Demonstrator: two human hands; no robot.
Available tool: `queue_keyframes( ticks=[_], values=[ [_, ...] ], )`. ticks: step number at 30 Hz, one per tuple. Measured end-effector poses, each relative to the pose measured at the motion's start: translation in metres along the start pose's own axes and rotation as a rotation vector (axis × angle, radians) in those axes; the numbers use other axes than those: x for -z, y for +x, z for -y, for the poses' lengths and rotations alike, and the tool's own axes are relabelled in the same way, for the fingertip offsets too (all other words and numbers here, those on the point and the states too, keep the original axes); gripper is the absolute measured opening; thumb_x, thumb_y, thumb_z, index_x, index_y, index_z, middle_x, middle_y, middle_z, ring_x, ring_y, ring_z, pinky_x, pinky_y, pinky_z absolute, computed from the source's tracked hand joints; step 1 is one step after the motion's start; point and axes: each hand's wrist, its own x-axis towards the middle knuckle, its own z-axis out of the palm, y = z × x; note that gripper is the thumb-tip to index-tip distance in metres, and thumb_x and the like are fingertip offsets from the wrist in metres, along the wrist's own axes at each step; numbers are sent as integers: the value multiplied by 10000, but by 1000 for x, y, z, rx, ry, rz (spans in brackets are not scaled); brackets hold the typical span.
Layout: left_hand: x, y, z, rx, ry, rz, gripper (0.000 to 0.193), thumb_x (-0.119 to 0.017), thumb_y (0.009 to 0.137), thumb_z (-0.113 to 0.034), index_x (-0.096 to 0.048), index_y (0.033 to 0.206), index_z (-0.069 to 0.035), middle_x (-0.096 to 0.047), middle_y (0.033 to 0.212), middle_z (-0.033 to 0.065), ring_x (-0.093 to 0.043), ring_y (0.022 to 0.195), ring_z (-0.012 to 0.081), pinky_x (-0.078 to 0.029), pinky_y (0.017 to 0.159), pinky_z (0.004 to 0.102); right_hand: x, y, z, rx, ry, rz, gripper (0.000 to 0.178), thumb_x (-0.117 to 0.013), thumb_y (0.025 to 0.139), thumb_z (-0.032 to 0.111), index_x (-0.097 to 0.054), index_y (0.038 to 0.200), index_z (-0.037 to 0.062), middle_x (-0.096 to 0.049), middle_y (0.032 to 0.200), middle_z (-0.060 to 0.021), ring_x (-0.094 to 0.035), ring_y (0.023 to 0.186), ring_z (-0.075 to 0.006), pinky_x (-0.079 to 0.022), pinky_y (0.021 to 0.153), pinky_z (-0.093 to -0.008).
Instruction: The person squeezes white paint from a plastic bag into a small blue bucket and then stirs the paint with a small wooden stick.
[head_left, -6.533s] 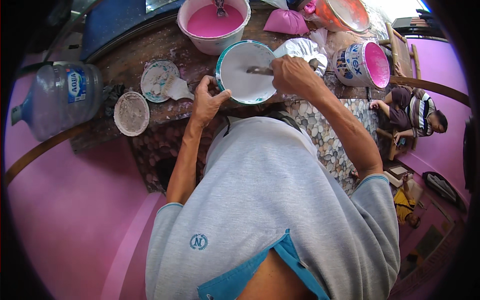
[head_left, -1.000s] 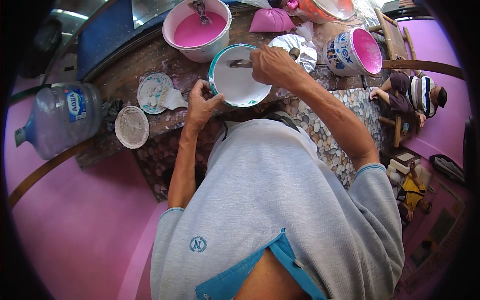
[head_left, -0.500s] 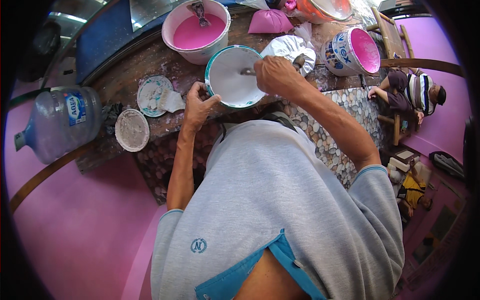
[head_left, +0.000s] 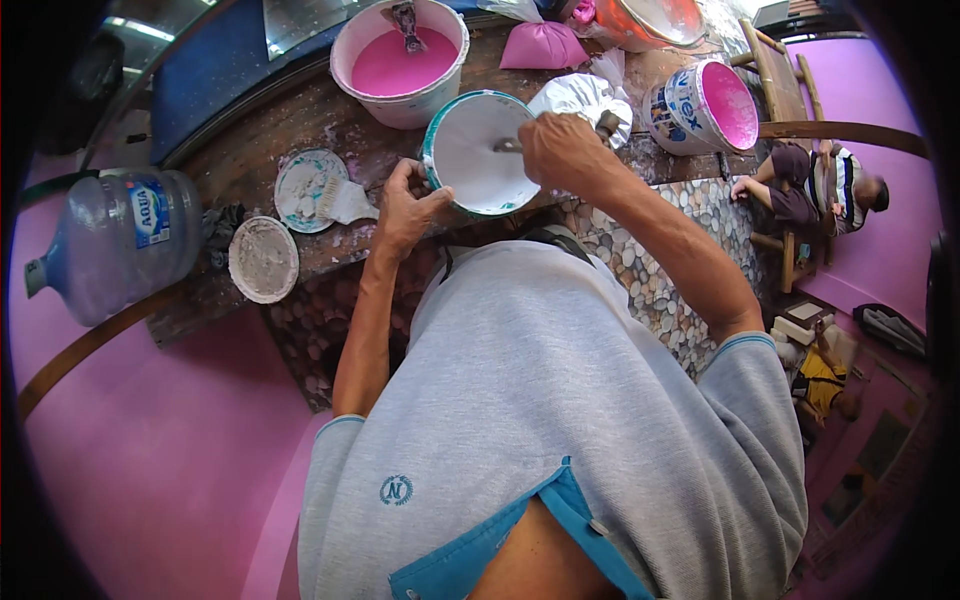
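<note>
A white bucket [head_left: 474, 178] with a teal rim tilts toward me, a smooth white mass inside it. My left hand [head_left: 408, 208] grips its near left rim, thumb along the edge. My right hand [head_left: 568, 155] is closed round a tool with a brown handle [head_left: 607, 125], whose end sticks out past the fist. The tool's grey metal shank [head_left: 509, 146] reaches into the bucket; its working end is hidden or too unclear to name. Behind stands a pail of pink paint [head_left: 449, 100] with a paint-smeared brush [head_left: 407, 25] in it.
Left lie a paste-smeared lid [head_left: 296, 190], a wide brush [head_left: 347, 203], a round tub lid [head_left: 264, 260] and a water jug [head_left: 125, 245]. Behind right are a silvery bag [head_left: 578, 100], a pink bag [head_left: 541, 46] and a pink-lined bucket [head_left: 690, 120]. Two people sit far right.
The bucket, with both hands on it and the tool, has shifted slightly to the right in view. The grips look the same.
</note>
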Motion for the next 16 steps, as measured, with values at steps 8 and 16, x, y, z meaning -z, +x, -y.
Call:
queue_keyframes(
  ticks=[8, 16],
  values=[
    [-9, -1, -10, -19, 94, 14, 263, -712, 723, -59, -484, 853, -47, -546, 749, -11, -497, 675, 49, -438, 599, 206, 9, -8, 9, 111, 85, 55, 228, -485, 691, 81, -647, 797, -40, -633, 755, -250, -644, 700, -364, -505, 676, -428],
    [-10, -1, -16, -2, 46, 2, 274, -728, 730, -83, -500, 876, -40, -579, 765, 9, -532, 691, 68, -471, 633, 225, -5, -8, -11, -9, -19, 48, 282, -497, 743, 157, -650, 883, -33, -646, 784, -240, -652, 733, -381, -520, 715, -423]
  ],
)
